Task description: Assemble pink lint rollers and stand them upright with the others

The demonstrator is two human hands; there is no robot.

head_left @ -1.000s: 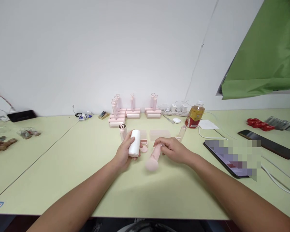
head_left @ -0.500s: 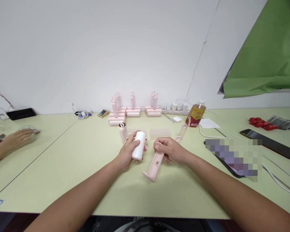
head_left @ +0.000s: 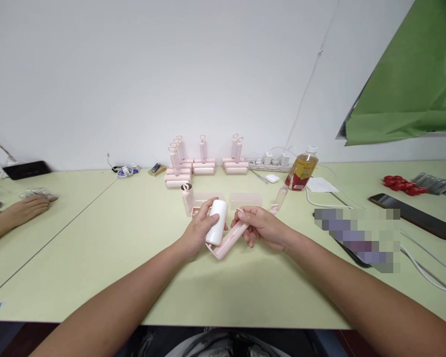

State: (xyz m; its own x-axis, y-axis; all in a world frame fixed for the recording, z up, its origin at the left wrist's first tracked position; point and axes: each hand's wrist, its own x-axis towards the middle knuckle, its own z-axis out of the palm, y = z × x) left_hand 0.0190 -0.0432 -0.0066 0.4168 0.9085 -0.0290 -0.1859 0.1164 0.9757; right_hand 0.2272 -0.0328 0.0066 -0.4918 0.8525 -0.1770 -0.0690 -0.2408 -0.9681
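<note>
My left hand (head_left: 196, 232) is closed around a white lint roll (head_left: 217, 224), thumb across its front, the roll standing at a slant. My right hand (head_left: 259, 226) grips the upper end of a pink trough-shaped lint roller frame (head_left: 230, 241). The frame's lower end lies under and beside the bottom of the roll; whether they touch I cannot tell. Just behind my left hand is a pink part (head_left: 196, 212), mostly hidden, next to an upright pink handle (head_left: 188, 199). A pale pink handle (head_left: 281, 197) leans beyond my right hand.
Finished-looking pink lint rollers (head_left: 203, 168) stand along the wall. Clear pinkish covers (head_left: 245, 200) lie in front of them. To the right are a drink bottle (head_left: 302, 171), phones (head_left: 414, 214) and cables. Another person's hand (head_left: 31, 210) rests at the far left.
My right hand has turned the pink frame and brought it left, so its lower end now meets the roll's base in view. My left hand still holds the roll, slightly farther right.
</note>
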